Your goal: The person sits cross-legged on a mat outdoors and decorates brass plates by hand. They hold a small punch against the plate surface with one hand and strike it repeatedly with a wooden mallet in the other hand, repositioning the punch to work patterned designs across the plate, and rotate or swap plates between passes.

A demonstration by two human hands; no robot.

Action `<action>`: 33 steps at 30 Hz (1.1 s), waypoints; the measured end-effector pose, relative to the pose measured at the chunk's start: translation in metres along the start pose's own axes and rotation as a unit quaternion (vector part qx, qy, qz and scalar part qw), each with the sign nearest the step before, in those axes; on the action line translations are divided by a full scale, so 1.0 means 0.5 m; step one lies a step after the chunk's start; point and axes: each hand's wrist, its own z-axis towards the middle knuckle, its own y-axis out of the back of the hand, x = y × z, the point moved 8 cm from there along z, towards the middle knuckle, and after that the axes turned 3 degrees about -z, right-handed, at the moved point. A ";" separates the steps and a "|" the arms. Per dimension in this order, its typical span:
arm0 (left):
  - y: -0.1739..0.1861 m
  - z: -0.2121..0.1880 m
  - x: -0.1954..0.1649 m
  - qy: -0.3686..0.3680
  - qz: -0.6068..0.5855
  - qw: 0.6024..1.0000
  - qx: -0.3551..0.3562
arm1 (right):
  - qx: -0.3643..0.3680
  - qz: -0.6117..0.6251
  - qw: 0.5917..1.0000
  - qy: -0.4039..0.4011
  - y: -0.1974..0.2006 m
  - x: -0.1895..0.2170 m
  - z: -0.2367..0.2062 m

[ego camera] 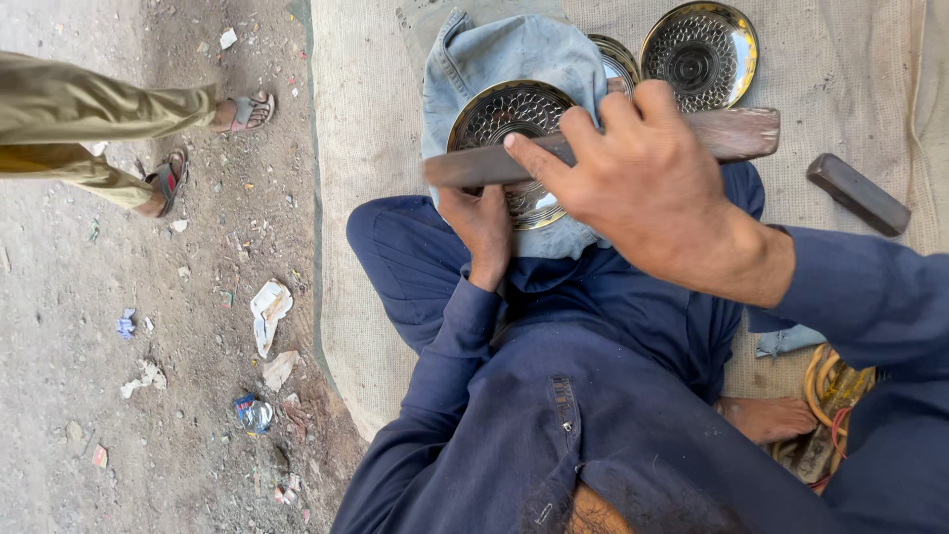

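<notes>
My right hand (647, 188) grips a long brown wooden bar (736, 132) and lays it across a round engraved metal plate (504, 114) with a gold rim. The plate rests on a pale blue denim cloth (494, 54) over my lap. From below, my left hand (482, 229) holds the plate's lower edge, partly hidden under the bar. I sit cross-legged in dark blue clothes on a beige mat (366, 148).
A second engraved plate (700, 52) lies on the mat at the top, with another's edge (618, 59) beside it. A dark rectangular block (857, 194) lies at right. Yellow cord (830, 391) sits by my bare foot (766, 417). Another person's sandalled feet (213, 138) stand on littered dirt at left.
</notes>
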 end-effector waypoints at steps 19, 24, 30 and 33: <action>-0.089 0.063 -0.096 -0.189 0.091 0.909 0.361 | 0.074 0.308 0.908 -0.275 -0.170 -0.072 -0.225; -0.093 0.073 -0.059 -0.049 0.094 0.921 0.375 | -0.009 0.369 0.875 -0.315 -0.156 -0.069 -0.227; -0.114 0.077 -0.089 -0.127 0.097 0.894 0.418 | 0.097 0.341 0.867 -0.351 -0.193 -0.056 -0.248; -0.130 0.084 -0.093 -0.130 0.092 0.871 0.465 | 0.001 0.404 0.835 -0.374 -0.188 -0.045 -0.267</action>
